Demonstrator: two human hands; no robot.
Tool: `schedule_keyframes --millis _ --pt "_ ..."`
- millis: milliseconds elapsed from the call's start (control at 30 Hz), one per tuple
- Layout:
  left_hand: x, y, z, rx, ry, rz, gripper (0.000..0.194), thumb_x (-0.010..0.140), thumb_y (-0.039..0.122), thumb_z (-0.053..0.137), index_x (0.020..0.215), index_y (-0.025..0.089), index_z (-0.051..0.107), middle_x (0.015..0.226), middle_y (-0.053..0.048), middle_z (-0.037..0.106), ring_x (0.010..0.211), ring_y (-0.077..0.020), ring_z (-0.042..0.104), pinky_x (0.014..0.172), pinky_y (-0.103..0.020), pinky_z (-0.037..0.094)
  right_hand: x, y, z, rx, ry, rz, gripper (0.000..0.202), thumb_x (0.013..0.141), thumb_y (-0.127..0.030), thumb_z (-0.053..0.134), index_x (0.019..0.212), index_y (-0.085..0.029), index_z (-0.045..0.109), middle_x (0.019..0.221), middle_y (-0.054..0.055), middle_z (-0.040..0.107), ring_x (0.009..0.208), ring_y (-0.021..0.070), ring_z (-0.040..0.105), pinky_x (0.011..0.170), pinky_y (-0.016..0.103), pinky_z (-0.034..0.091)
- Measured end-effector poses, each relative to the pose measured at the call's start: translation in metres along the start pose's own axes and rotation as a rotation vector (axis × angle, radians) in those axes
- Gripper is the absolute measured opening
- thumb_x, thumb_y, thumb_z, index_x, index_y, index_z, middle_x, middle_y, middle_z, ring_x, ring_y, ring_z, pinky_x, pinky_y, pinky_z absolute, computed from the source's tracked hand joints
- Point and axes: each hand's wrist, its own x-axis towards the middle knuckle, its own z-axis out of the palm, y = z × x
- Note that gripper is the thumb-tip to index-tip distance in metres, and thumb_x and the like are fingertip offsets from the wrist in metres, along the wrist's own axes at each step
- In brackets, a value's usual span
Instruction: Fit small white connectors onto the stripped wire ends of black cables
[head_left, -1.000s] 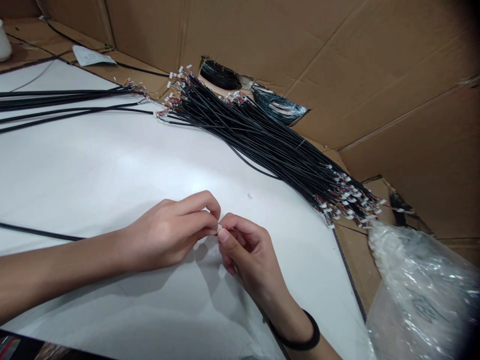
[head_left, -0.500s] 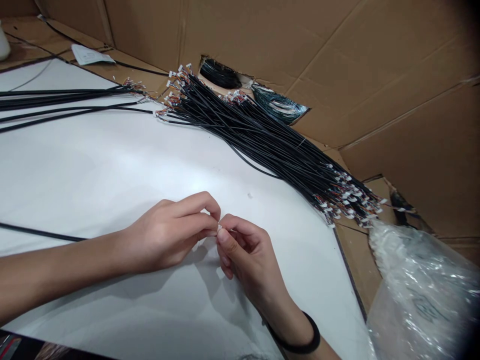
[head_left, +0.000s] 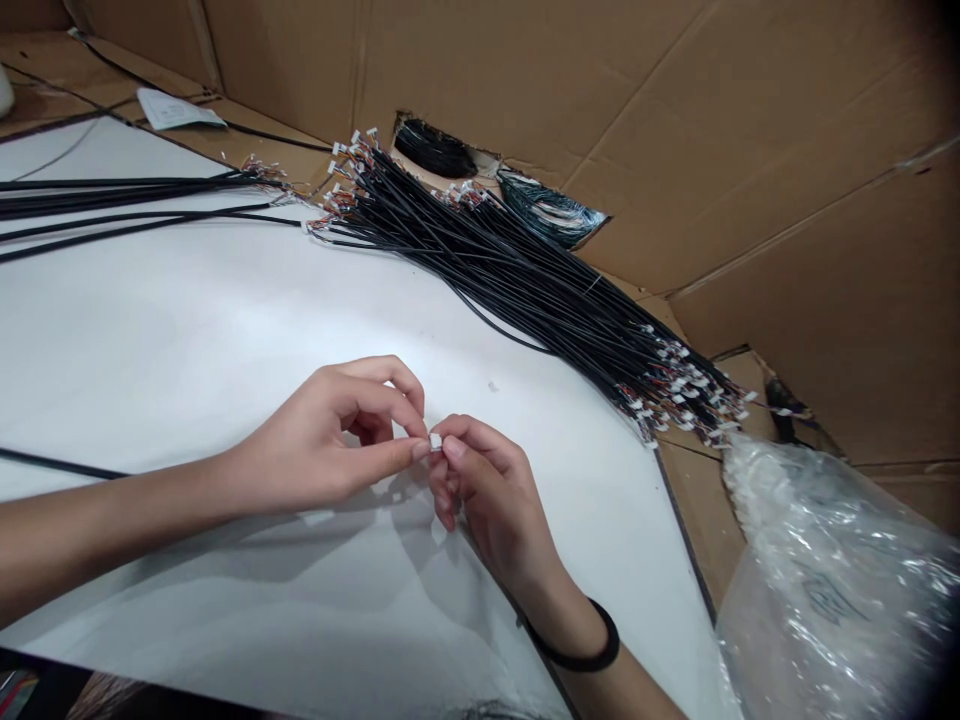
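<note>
Between both sets of fingertips is a small white plastic connector [head_left: 435,441], just above the white tabletop [head_left: 225,330]. My left hand [head_left: 337,430] pinches its left side with thumb and index finger. My right hand [head_left: 491,485], with a black band at the wrist, grips its right side between thumb and forefinger. Any wires going into the connector are hidden by the fingers. A black cable [head_left: 60,462] runs from the left edge and disappears behind my left forearm.
A thick bundle of black cables [head_left: 495,270] with white connectors lies along the back right. More black cables [head_left: 135,195] with bare coloured wire ends are at the left. A clear plastic bag [head_left: 832,590] sits at the right. Cardboard walls [head_left: 525,70] stand behind.
My left thumb has come into sight against the connector, and the connector is more exposed. Both hands have shifted slightly up and left in the picture; the whole view has also drifted slightly.
</note>
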Motion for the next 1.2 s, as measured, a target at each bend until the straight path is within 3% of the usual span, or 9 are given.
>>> schedule_keyframes --millis 167,367,733,933,1200 --pt "0.000 -0.001 -0.004 -0.222 -0.025 -0.074 0.018 0.076 0.001 0.055 0.079 0.013 0.069 0.089 -0.001 0.056 0.051 0.0001 0.050 0.045 -0.013 0.042 0.001 -0.001 0.000 -0.019 0.006 -0.026 0.010 0.081 -0.025 0.066 0.088 -0.019 0.064 0.060 -0.004 0.052 0.046 0.0073 0.044 0.039 0.018 0.037" --pt "0.001 -0.004 -0.005 -0.295 -0.019 -0.075 0.017 0.077 0.001 0.056 0.078 0.013 0.068 0.091 -0.001 0.054 0.050 -0.0008 0.055 0.046 -0.014 0.047 -0.001 -0.006 0.005 -0.064 -0.007 -0.075 0.006 0.076 -0.024 0.071 0.079 -0.019 0.069 0.071 -0.002 0.056 0.045 0.0050 0.043 0.036 0.018 0.035" --pt "-0.001 0.001 -0.002 0.031 0.045 0.023 0.019 0.072 0.003 0.055 0.076 0.014 0.071 0.090 -0.002 0.056 0.060 -0.0047 0.055 0.051 -0.016 0.045 -0.004 -0.007 0.003 -0.037 -0.023 -0.144 0.007 0.079 -0.024 0.069 0.082 -0.021 0.073 0.079 0.001 0.059 0.046 0.0053 0.043 0.037 0.018 0.035" --pt "-0.001 0.001 -0.001 0.026 0.013 0.021 0.010 0.073 0.007 0.060 0.074 0.012 0.069 0.093 -0.002 0.054 0.053 -0.0006 0.051 0.051 -0.018 0.043 -0.004 -0.003 -0.001 -0.016 -0.059 -0.178 0.012 0.083 -0.020 0.063 0.088 -0.024 0.074 0.081 0.000 0.060 0.047 0.0055 0.046 0.039 0.020 0.034" --pt "-0.002 0.002 0.000 0.036 0.017 0.042 0.008 0.075 0.007 0.060 0.070 0.012 0.065 0.092 -0.001 0.054 0.052 -0.0004 0.050 0.049 -0.018 0.041 -0.004 -0.010 0.006 -0.087 0.003 -0.139 0.008 0.080 -0.027 0.070 0.077 -0.020 0.071 0.072 -0.001 0.056 0.045 0.0053 0.041 0.035 0.019 0.031"
